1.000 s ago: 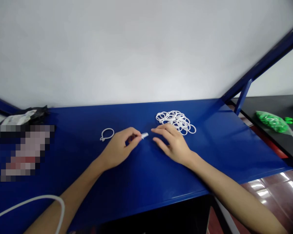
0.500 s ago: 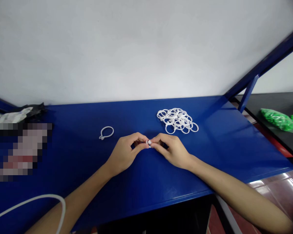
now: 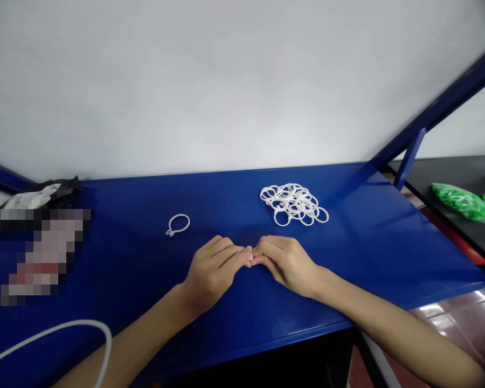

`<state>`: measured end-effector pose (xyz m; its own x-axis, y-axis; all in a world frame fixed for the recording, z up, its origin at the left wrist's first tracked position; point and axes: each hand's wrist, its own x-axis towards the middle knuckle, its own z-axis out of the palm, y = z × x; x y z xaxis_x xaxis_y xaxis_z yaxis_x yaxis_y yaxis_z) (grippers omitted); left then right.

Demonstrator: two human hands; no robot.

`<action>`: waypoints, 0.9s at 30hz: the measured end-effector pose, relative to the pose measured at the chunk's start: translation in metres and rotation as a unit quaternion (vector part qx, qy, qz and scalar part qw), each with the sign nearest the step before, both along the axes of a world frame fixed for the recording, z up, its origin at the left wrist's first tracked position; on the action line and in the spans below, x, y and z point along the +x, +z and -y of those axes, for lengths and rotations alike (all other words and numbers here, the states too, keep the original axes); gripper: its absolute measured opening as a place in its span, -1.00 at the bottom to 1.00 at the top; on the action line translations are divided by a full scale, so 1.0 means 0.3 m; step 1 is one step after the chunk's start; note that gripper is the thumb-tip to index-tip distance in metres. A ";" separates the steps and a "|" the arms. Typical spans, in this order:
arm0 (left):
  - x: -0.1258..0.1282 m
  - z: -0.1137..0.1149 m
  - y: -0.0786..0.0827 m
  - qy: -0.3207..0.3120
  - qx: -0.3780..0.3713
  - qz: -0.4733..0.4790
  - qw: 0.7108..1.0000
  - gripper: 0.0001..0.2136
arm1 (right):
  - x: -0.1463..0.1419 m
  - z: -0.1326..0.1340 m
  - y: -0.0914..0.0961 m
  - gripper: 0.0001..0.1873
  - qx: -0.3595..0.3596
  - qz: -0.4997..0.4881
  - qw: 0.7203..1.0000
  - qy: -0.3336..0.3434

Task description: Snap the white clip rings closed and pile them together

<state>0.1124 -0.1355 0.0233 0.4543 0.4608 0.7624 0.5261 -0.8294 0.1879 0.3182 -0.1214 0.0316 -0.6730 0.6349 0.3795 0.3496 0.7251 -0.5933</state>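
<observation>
Pinched between the fingertips of both hands is a small white plastic piece (image 3: 250, 258), mostly covered by the fingers, so its full shape is hidden. My left hand (image 3: 211, 274) is closed, its thumb and fingers pressed against the piece from the left. From the right, my right hand (image 3: 293, 265) grips it with thumb and forefinger. A single white plastic ring (image 3: 171, 233) with a small clasp lies beyond my left hand. Beyond the right hand sits a pile of similar white rings (image 3: 297, 207), overlapping one another.
The blue tabletop (image 3: 226, 202) meets a white wall (image 3: 226, 81) at the back. A black package (image 3: 64, 191) and a blurred-out item (image 3: 50, 250) lie at left. A white cord (image 3: 76, 323) loops at lower left. A bag of green pieces (image 3: 461, 200) rests on a black surface at right.
Both hands have come slightly lower in view. My left hand has turned so its back faces up and its fingers curl in. The white piece is now more covered.
</observation>
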 end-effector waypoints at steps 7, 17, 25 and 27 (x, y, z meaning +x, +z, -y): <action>-0.016 0.001 -0.011 0.021 0.130 -0.100 0.986 -0.92 | 0.001 -0.008 -0.017 -0.66 0.076 0.047 0.996 -0.003; -0.027 -0.035 0.013 0.084 0.130 -0.127 0.980 -0.85 | -0.002 -0.051 0.002 -0.87 0.032 -0.043 0.997 -0.057; -0.177 -0.104 0.079 0.457 -0.173 -0.300 0.820 -0.70 | 0.098 -0.178 -0.036 -0.86 0.250 0.066 0.926 -0.274; -0.204 -0.112 0.079 0.455 -0.210 -0.335 0.798 -0.75 | 0.113 -0.198 -0.046 -0.86 0.256 0.087 0.910 -0.313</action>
<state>0.0511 -0.1019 0.0471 0.0271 0.9833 0.1802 0.9735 0.0150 -0.2281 0.3522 -0.0619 0.0180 -0.3189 0.6842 0.6558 0.8457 0.5179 -0.1290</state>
